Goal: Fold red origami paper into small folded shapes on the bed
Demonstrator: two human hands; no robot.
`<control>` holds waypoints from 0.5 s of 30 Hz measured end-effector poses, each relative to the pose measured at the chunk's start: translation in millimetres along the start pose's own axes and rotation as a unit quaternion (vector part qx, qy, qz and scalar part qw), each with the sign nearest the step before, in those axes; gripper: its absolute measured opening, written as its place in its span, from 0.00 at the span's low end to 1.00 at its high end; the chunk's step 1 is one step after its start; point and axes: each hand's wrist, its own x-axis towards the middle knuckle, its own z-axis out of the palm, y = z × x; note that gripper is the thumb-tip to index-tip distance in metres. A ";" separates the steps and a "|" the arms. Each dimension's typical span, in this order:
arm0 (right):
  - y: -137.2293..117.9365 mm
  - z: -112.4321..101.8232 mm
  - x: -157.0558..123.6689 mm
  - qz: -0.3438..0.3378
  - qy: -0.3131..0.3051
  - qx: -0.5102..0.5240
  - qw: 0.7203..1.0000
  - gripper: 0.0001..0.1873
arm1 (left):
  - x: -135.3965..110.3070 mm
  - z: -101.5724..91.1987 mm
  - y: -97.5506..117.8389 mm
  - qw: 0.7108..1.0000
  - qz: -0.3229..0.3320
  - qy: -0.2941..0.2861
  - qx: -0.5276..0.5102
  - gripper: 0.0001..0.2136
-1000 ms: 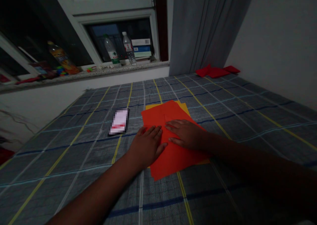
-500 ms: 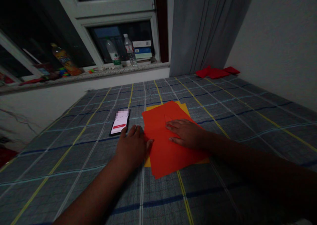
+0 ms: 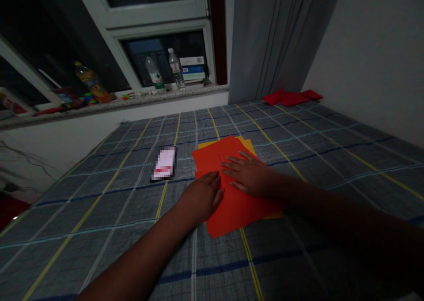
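Note:
Sheets of red-orange paper (image 3: 228, 217) lie on the bed, with yellow paper (image 3: 247, 144) showing from under their far and near edges. Flat on the sheets, toward their right side, rests my right hand (image 3: 250, 173), fingers spread. My left hand (image 3: 202, 195) lies on the paper's left part, palm down with the fingers stretched out. A thin crease or line shows on the paper just beyond the fingertips. Left of the paper is a phone (image 3: 165, 161) with a lit screen, apart from both hands.
A grey plaid sheet (image 3: 126, 230) covers the bed. Red items (image 3: 291, 98) lie at its far right corner by the grey curtain (image 3: 258, 40). Plastic bottles (image 3: 155, 75), a juice bottle (image 3: 94, 84) and a stack of boxes or books (image 3: 192, 69) stand on the windowsill (image 3: 132, 101).
My left hand has moved right, from beside the phone and the paper's edge onto the red-orange paper. My right hand stays on the paper, its fingers spread a little wider.

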 end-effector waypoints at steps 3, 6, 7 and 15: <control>-13.4 0.8 -2.4 0.008 0.008 0.015 1.000 0.25 | 0.1 -1.0 -2.4 1.000 0.004 0.006 -0.003 0.23; -19.8 2.2 -2.9 0.039 0.007 0.019 0.999 0.24 | 0.5 -0.1 -3.8 1.000 0.003 0.009 0.001 0.22; -20.4 1.8 -2.7 0.048 0.007 0.016 0.999 0.23 | 0.7 0.6 -3.9 1.000 -0.001 0.010 0.003 0.22; -16.3 -17.2 -1.7 0.118 -0.052 -0.045 0.991 0.16 | 1.6 -0.6 -3.9 1.000 -0.005 -0.003 0.011 0.23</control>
